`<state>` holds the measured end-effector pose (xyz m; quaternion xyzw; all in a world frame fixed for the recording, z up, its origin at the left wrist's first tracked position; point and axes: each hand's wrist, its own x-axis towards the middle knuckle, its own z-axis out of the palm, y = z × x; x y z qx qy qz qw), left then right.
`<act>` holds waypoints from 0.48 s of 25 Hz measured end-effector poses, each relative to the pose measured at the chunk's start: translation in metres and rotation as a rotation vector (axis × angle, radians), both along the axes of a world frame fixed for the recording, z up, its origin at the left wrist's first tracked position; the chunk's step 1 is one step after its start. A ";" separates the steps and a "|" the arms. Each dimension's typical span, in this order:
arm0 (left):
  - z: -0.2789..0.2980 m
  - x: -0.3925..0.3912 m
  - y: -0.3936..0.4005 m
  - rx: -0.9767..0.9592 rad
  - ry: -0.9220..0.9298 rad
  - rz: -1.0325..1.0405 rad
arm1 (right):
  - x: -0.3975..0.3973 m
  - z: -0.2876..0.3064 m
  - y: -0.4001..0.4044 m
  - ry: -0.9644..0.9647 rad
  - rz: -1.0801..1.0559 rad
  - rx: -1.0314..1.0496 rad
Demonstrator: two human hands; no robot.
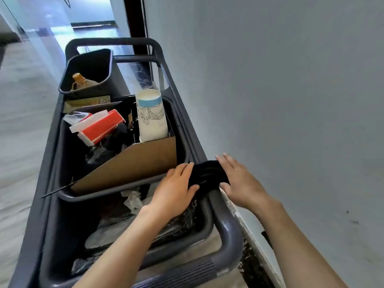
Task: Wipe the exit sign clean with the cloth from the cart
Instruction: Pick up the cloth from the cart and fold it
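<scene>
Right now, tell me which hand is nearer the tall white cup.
Left. The left hand lies below the cup, beside the cardboard; the right hand is farther toward the wall.

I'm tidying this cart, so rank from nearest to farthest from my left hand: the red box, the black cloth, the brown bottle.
From the left hand:
1. Black cloth, touching it, on the cart rail.
2. Red box, middle bin, ahead-left.
3. Brown bottle, far bin.

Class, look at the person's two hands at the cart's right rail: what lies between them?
In the head view, the black cloth lies bunched on the cart rail between the left hand and right hand, both touching it.
</scene>
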<state>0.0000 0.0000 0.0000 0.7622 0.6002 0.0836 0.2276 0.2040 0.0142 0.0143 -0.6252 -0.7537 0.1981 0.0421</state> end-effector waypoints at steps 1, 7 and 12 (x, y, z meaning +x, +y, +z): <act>-0.006 0.000 0.003 -0.040 -0.036 0.001 | 0.000 -0.004 0.006 0.008 0.016 -0.016; -0.028 0.001 0.006 -0.137 -0.248 0.109 | 0.000 -0.032 0.011 0.186 -0.043 -0.048; -0.019 0.001 0.004 -0.043 -0.369 0.218 | 0.002 -0.030 -0.006 0.227 -0.119 0.059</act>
